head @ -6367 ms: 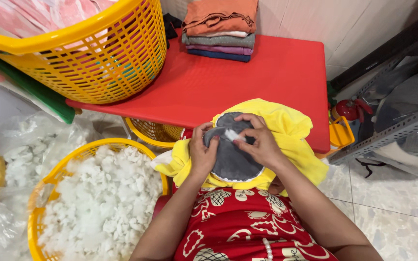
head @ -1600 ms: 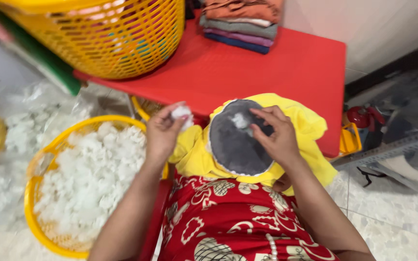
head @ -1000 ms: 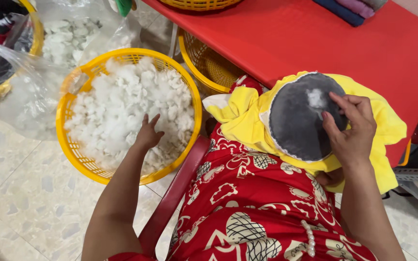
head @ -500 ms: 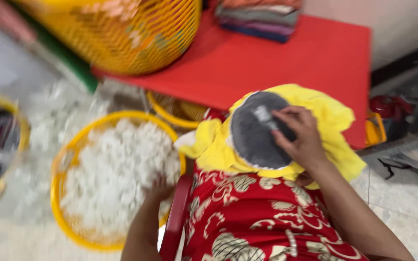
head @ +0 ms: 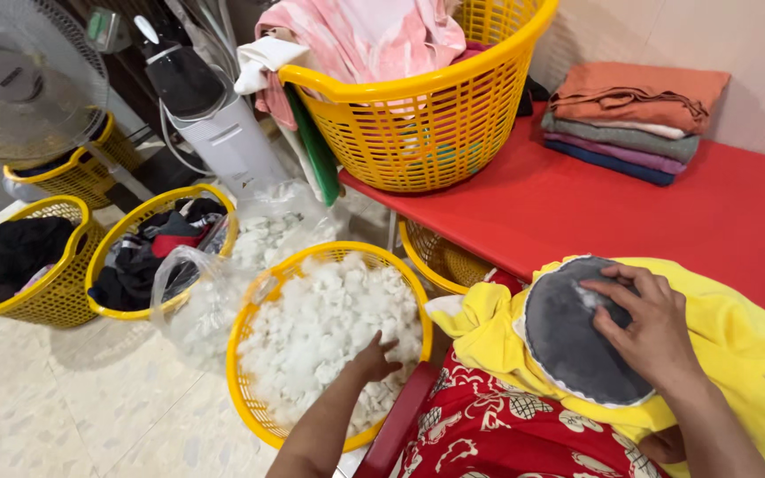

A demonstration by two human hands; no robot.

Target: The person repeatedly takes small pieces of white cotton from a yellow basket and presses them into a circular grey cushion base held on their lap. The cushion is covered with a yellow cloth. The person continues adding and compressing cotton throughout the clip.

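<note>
- Setting: a speckled tile floor (head: 64,398) carries several yellow plastic mesh baskets; a red desk (head: 666,212) stands against a pale wall.
- On the desk: a large yellow mesh laundry basket (head: 427,115) heaped with pink cloth, and a stack of folded cloths (head: 635,115) in orange, grey, purple and blue.
- On the floor: two smaller yellow baskets of dark clothing (head: 148,252), a white appliance with a black top (head: 214,124), a standing fan (head: 24,75), and a clear plastic bag of white stuffing (head: 250,248).
- Left hand (head: 374,358): reaching down into the round yellow basket of white fluffy stuffing (head: 325,332). The fingers rest on the pile; whether the grip has closed on a tuft cannot be told.
- Right hand (head: 648,332): laid flat, fingers spread and not clenched, pressing on the dark grey round patch (head: 573,332) of a yellow plush fabric piece (head: 728,345). The piece lies on the lap and against the desk edge.
- Handling judgement: the stuffing appears very light, soft and loose. It will likely shed wisps, so a pinch into the middle of a clump suits it best.
- Handling judgement: the plush piece looks limp and non-slippery; hold it near the patch seam.
</note>
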